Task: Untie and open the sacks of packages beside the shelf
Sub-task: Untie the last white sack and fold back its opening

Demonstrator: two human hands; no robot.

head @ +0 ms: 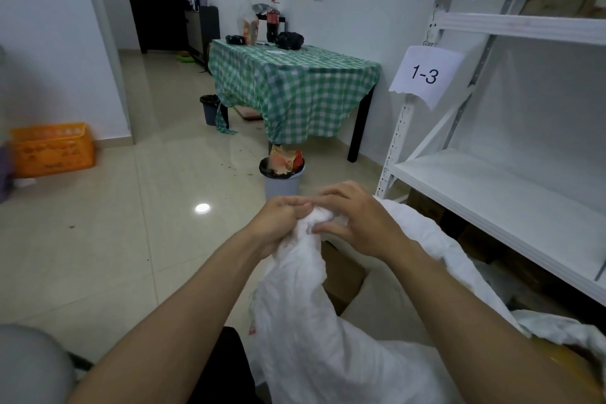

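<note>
Working low-centre: left hand (278, 223) is gripping the white sack (314, 321) neck steady, right hand (354, 220) fingers pinching its bunched knot, probably loosening it.

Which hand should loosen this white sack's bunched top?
Probably the right hand: its fingertips pinch the bunched top of the sack, while the left hand grips the neck beneath, suited to steadying it.

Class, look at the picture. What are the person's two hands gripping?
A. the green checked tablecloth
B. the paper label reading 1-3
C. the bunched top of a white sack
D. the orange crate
C: the left hand and right hand both pinch the gathered top of the white sack beside the shelf.
</note>
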